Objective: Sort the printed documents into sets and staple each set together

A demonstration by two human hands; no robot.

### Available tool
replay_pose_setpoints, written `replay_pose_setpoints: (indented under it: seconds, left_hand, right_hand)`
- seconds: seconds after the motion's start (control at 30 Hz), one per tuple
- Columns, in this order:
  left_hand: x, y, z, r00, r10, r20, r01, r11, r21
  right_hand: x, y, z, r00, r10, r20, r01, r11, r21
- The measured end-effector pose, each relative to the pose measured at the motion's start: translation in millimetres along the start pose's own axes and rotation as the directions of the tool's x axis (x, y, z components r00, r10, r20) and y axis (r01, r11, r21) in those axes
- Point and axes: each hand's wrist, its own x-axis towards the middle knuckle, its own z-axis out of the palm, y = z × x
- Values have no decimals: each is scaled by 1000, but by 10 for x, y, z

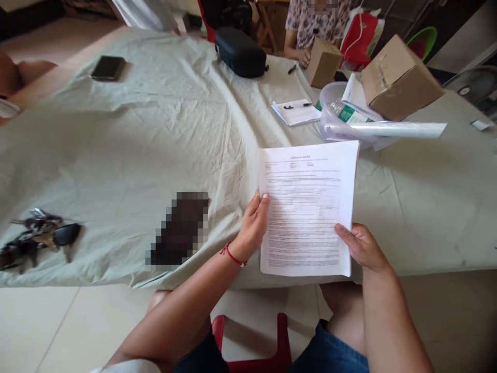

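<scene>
printed paper sheet is what i've got in both hands right now, held up over the near edge of the counter, which is covered in a wrinkled pale green cloth. my left hand is pinched on the sheet's left edge, thumb on top of the page, with a red string bracelet at the wrist. my right hand is clamped on the lower right corner, thumb lying across the print. the text on the page is too small for me to read.

off to the left on the cloth there's a bunch of keys, and between them and my left hand sits a dark blurred-out object. further back i can see a dark phone, a black zip case, a small notepad with a pen on it, a clear plastic tub and a cardboard box. another person sits at the far side with a hand resting by a smaller box.
</scene>
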Motion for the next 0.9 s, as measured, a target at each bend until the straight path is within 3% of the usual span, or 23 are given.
replay_pose_setpoints:
  seconds: [0.1,0.17,0.3,0.47,0.67,0.77,0.9]
  left_hand:
    - [-34,38,80,991,-130,-14,127,982,-141]
    - [-60,31,112,970,-236,55,243,950,-198]
    - [-101,-2,131,905,-380,190,416,883,-218]
    - [-44,16,126,916,-386,107,400,898,-186]
    - [50,-15,78,941,-327,83,325,945,32]
    - [36,1,46,906,-397,143,386,917,99]
    - [0,66,17,828,-491,270,449,870,204]
  right_hand:
    - [16,-40,-11,991,-51,-120,52,999,1]
    - [33,-47,-19,970,-94,-225,96,995,0]
    - [31,-7,-60,963,-11,-268,21,999,35]
    - [-27,24,-172,975,83,-207,-61,992,112]
    - [-53,20,-242,981,145,-132,-136,988,72]
    - [12,18,-192,969,127,-213,-111,990,82]
    - [150,-27,-110,902,106,-418,-73,993,94]
